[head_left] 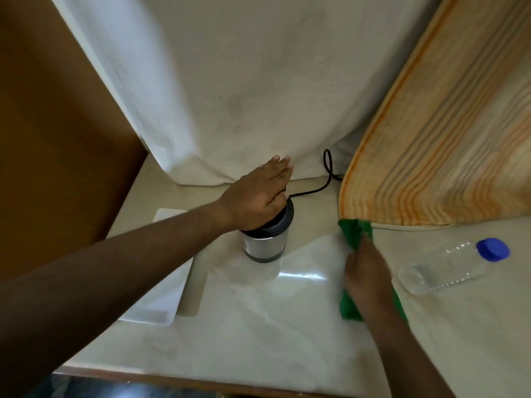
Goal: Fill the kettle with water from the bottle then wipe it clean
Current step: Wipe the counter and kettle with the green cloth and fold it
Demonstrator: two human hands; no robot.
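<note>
A steel kettle (265, 242) with a dark lid is seen upright near the back of a pale marble desk (258, 340), the left hand (257, 199) laid flat across its top with the fingers stretched out and unclenched, pressing down rather than wrapped around anything. To the right of the kettle, and apart from it, the right hand (365, 274) is closed in a grip on a green cloth (355, 234), which is bunched above the knuckles and trails below the wrist onto the desk. A clear plastic bottle (448, 268) with a blue cap (492, 249) is shown lying on its side well right of the cloth, its cap on and pointed towards the far right. A black cord (316, 188) is run from behind the kettle to the back, where it loops against a white sheet (230, 96) hung as a backdrop. An orange-striped towel (445, 139) is draped at the right rear, its lower edge just above the cloth. A white tray (161, 297) is set on the desk left of the kettle, partly under the left forearm, beside a brown wall panel (57, 139). Open desk surface is left in front of the kettle and between the two arms, as far as the wooden front edge (201, 384).
</note>
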